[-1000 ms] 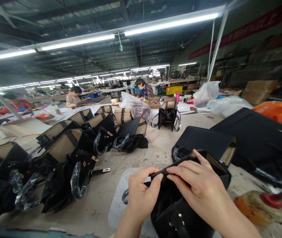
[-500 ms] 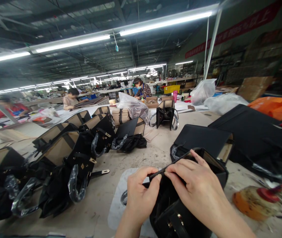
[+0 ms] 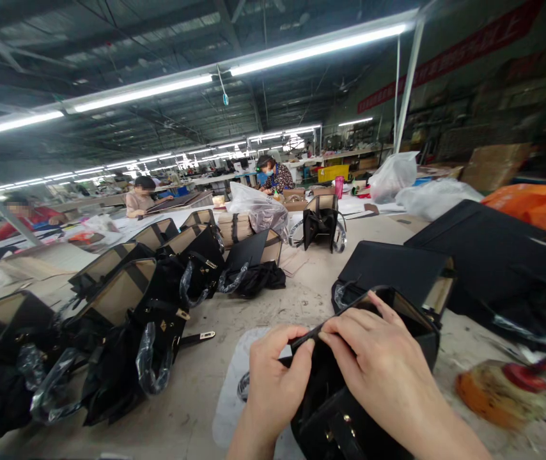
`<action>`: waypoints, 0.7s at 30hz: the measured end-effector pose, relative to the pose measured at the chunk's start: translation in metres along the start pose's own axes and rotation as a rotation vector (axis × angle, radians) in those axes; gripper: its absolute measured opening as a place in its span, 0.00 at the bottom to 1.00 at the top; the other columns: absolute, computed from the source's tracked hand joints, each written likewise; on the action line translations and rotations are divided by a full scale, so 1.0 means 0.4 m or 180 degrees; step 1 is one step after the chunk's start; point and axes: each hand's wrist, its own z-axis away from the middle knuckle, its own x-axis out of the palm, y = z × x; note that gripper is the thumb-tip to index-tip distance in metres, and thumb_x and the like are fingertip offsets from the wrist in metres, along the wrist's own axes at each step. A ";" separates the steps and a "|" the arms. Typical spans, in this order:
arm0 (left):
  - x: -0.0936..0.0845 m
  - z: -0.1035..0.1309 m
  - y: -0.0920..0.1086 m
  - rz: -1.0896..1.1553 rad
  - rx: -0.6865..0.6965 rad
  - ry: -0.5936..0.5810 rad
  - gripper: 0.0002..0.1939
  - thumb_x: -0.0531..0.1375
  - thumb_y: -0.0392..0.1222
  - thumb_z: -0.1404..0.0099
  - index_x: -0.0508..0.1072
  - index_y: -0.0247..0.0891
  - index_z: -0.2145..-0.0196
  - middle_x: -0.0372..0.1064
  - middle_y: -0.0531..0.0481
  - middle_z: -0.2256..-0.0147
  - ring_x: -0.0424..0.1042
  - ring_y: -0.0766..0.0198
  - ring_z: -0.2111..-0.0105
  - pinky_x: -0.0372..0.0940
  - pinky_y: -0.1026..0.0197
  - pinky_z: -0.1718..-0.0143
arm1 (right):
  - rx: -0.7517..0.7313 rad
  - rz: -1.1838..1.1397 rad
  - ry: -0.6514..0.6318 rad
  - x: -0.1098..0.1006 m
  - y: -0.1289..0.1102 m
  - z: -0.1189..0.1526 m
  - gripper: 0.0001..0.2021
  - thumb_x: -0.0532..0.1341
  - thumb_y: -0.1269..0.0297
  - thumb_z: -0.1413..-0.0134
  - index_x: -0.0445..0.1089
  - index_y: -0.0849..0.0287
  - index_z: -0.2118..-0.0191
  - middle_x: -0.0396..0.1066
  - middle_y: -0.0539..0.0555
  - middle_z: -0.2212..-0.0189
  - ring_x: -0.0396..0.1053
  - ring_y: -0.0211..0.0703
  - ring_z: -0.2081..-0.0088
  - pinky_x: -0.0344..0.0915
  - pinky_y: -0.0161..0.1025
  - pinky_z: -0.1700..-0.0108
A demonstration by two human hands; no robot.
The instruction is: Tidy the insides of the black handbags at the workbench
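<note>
A black handbag (image 3: 350,428) with gold-coloured fittings stands in front of me, its mouth facing up. My left hand (image 3: 280,374) pinches the near-left end of its far rim between thumb and fingers. Right beside it, my right hand (image 3: 381,358) grips the same edge, thumb on the inner side and fingers bent over the top. Both hands are closed on the edge, close together. Most of the bag's right side lies hidden behind my right hand and forearm. Under the bag is a whitish sheet (image 3: 229,396).
Several black handbags (image 3: 158,326) with plastic-wrapped handles crowd the left side. Another black bag (image 3: 392,268) lies just beyond mine, and a bigger black piece (image 3: 488,262) is at right. A stained bottle (image 3: 498,390) with a red cap stands near right. Co-workers (image 3: 277,176) sit farther back.
Both hands keep their hold on the bag's edge with hardly any movement. The view has shifted slightly, and the co-worker at far left has moved an arm.
</note>
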 end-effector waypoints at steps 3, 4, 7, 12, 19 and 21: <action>-0.001 0.000 -0.005 0.0090 0.0084 -0.0091 0.06 0.58 0.34 0.38 0.76 0.39 0.65 0.74 0.54 0.70 0.71 0.66 0.69 0.64 0.66 0.65 | -0.0029 0.0000 0.0047 0.002 0.002 0.001 0.09 0.54 0.69 0.42 0.70 0.54 0.70 0.69 0.45 0.75 0.68 0.38 0.69 0.47 0.53 0.39; -0.002 0.000 -0.006 0.0117 0.0112 -0.0110 0.07 0.58 0.34 0.38 0.76 0.40 0.65 0.74 0.53 0.69 0.71 0.66 0.68 0.64 0.66 0.65 | -0.0041 -0.0002 0.0065 0.003 0.003 0.001 0.09 0.54 0.69 0.41 0.70 0.54 0.70 0.69 0.45 0.75 0.68 0.38 0.69 0.47 0.53 0.39; -0.006 0.001 -0.007 0.0118 0.0202 -0.0149 0.08 0.57 0.34 0.37 0.75 0.40 0.63 0.74 0.53 0.68 0.71 0.67 0.67 0.64 0.66 0.64 | -0.0052 0.0014 0.0095 0.006 0.004 0.001 0.10 0.54 0.69 0.41 0.70 0.54 0.70 0.70 0.45 0.75 0.69 0.38 0.69 0.46 0.54 0.39; -0.006 0.000 -0.001 -0.0054 0.0375 -0.0228 0.07 0.56 0.33 0.36 0.73 0.39 0.63 0.73 0.52 0.67 0.70 0.66 0.66 0.63 0.65 0.64 | -0.0002 0.0082 0.0088 0.009 0.003 0.001 0.09 0.54 0.69 0.42 0.70 0.54 0.70 0.70 0.45 0.74 0.69 0.39 0.69 0.46 0.54 0.39; 0.006 -0.011 0.016 -0.0231 0.0323 -0.0286 0.05 0.57 0.35 0.36 0.73 0.39 0.66 0.72 0.52 0.69 0.69 0.66 0.67 0.61 0.65 0.65 | 0.0072 0.0108 0.0117 0.011 0.001 0.003 0.08 0.56 0.69 0.42 0.70 0.54 0.70 0.71 0.46 0.74 0.69 0.39 0.69 0.49 0.51 0.40; 0.006 -0.013 0.016 -0.0228 0.0372 -0.0274 0.06 0.56 0.35 0.35 0.74 0.39 0.66 0.72 0.52 0.70 0.70 0.66 0.68 0.61 0.65 0.66 | 0.0048 0.0050 0.0084 0.006 0.008 0.006 0.08 0.56 0.69 0.42 0.71 0.53 0.70 0.71 0.45 0.74 0.70 0.38 0.69 0.49 0.50 0.40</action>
